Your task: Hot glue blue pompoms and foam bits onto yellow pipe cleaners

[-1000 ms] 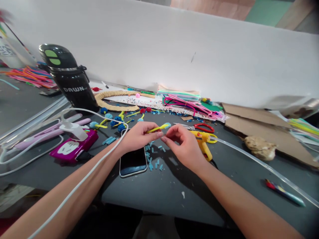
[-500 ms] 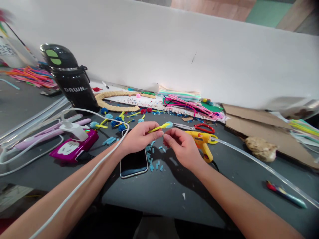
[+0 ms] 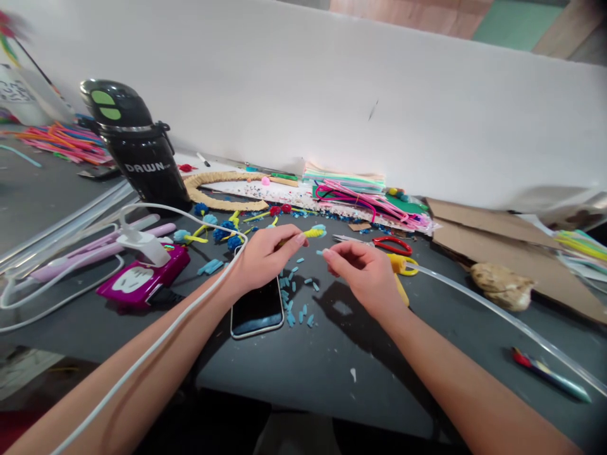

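Note:
A yellow stem with a light blue tip (image 3: pixel 315 232) sticks out to the right from my left hand (image 3: pixel 269 256), whose fingers are closed around it. My right hand (image 3: pixel 363 272) pinches a small light blue piece (image 3: pixel 320 253) between thumb and forefinger, a short way to the right of the tip. Several more small blue pieces (image 3: pixel 290 309) lie scattered on the dark table below and between the hands. Under my left hand and wrist lies a phone (image 3: pixel 257 313). The yellow glue gun (image 3: pixel 401 287) is mostly hidden behind my right hand.
Red-handled scissors (image 3: pixel 393 245) lie behind my right hand. At the left stand a black bottle (image 3: pixel 142 158) and a purple power adapter (image 3: pixel 145 278) with a white cable looping over my left arm. Cardboard (image 3: pixel 497 253) and a clear glue stick (image 3: pixel 502 316) lie at the right.
My hands have moved apart, my right hand going right with the small blue piece now showing at its fingertips. My left hand has turned palm down, still holding the yellow stem.

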`<act>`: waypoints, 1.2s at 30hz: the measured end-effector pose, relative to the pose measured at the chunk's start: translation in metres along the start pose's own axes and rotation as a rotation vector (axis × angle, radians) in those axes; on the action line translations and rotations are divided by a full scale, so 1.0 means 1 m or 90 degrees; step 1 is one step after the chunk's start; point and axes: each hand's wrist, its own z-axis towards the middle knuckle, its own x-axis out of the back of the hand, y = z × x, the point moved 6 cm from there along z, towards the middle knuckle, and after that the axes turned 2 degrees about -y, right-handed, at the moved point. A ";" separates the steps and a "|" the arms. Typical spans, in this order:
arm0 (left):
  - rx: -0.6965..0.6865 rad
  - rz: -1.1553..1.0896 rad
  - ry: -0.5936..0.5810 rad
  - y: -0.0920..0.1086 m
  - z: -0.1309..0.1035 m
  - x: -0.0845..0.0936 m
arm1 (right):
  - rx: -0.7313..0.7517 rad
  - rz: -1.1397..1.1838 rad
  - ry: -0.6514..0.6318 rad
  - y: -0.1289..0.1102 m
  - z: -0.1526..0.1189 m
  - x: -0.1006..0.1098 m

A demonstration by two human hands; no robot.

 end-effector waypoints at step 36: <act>-0.011 0.112 -0.047 0.003 -0.003 -0.010 | 0.065 -0.103 0.054 0.007 0.002 0.002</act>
